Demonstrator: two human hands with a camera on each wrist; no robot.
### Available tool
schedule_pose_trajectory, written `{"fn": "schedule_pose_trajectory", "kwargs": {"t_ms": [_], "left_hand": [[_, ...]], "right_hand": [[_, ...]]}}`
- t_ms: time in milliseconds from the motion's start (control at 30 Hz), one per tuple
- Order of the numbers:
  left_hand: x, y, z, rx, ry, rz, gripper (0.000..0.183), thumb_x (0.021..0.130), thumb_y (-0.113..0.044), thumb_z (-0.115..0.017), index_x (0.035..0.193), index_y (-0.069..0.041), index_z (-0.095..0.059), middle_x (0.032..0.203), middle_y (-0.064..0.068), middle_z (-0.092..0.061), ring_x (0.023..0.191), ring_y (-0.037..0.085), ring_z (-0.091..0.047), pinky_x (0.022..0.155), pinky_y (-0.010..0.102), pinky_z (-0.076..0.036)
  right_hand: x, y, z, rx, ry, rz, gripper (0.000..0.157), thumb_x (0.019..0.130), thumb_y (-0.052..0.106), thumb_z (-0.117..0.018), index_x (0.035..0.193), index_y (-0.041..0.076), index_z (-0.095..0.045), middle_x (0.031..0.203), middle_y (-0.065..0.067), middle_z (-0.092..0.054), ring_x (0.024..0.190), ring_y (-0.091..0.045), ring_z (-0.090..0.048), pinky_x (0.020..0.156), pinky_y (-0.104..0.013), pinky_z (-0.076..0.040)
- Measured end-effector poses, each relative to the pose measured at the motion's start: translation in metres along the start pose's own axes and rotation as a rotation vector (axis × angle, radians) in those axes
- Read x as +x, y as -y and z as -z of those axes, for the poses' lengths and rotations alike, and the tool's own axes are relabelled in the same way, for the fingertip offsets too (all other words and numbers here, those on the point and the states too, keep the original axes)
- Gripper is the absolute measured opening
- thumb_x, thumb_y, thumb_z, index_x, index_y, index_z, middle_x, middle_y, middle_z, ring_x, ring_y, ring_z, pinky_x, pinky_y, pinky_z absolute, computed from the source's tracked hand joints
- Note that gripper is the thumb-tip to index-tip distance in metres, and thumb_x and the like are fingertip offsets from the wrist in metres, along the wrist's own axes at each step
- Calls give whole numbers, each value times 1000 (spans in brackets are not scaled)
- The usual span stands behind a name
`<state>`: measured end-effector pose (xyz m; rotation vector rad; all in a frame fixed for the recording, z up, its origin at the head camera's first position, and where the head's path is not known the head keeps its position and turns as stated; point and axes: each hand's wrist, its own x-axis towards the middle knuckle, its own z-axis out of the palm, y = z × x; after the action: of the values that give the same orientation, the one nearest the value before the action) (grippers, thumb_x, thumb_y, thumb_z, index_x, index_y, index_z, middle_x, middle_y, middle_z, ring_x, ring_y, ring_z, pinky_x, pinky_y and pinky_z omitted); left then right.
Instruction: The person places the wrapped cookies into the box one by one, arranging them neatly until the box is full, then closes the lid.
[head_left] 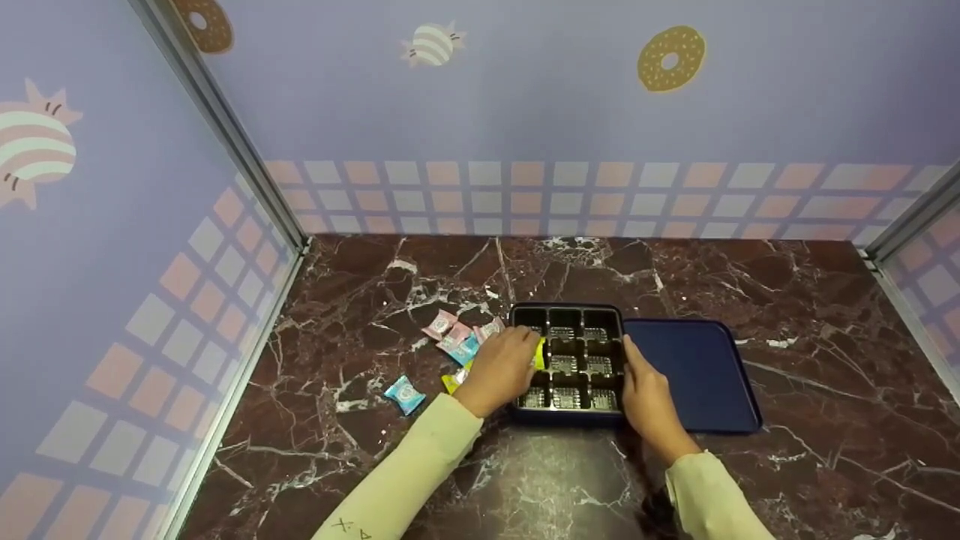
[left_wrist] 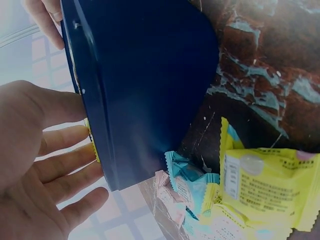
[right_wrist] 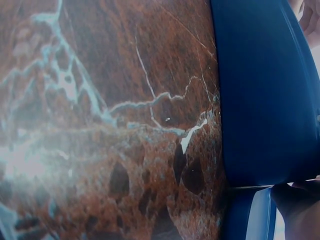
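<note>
A dark blue box (head_left: 567, 419) with a compartmented black insert (head_left: 568, 411) stands on the table. Over its left column, my left hand (head_left: 504, 369) pinches a yellow-wrapped candy (head_left: 539, 354) between thumb and fingers. The left wrist view shows that candy's yellow edge (left_wrist: 93, 142) just past the box rim, the rest hidden. Along the right side of the box lies my right hand (head_left: 649, 396), its fingers extended against the rim. Left of the box is a small pile of pink candies (head_left: 439, 324), blue candies (head_left: 463, 349) and yellow candies (head_left: 452, 382).
A dark blue lid (head_left: 694, 375) lies flat at the right of the box. One blue candy (head_left: 405, 394) sits apart at the left. Patterned panels (head_left: 525, 112) border the marbled table (head_left: 825, 360) at the back and both sides.
</note>
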<state>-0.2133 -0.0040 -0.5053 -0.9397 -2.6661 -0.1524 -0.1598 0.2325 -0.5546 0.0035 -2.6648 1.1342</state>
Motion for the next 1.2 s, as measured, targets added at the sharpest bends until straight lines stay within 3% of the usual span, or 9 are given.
{"fn": "schedule_pose_trajectory", "kwargs": {"t_ms": [1200], "left_hand": [[-2, 3, 8, 3, 60, 18, 26, 79, -20, -72, 102, -11, -64, 102, 3, -66, 90, 21, -65, 73, 37, -53]], "right_hand": [[0, 2, 1, -16, 21, -11, 51, 98, -1, -42, 148, 2, -35, 144, -25, -45, 130, -40, -48, 106, -52, -40]]}}
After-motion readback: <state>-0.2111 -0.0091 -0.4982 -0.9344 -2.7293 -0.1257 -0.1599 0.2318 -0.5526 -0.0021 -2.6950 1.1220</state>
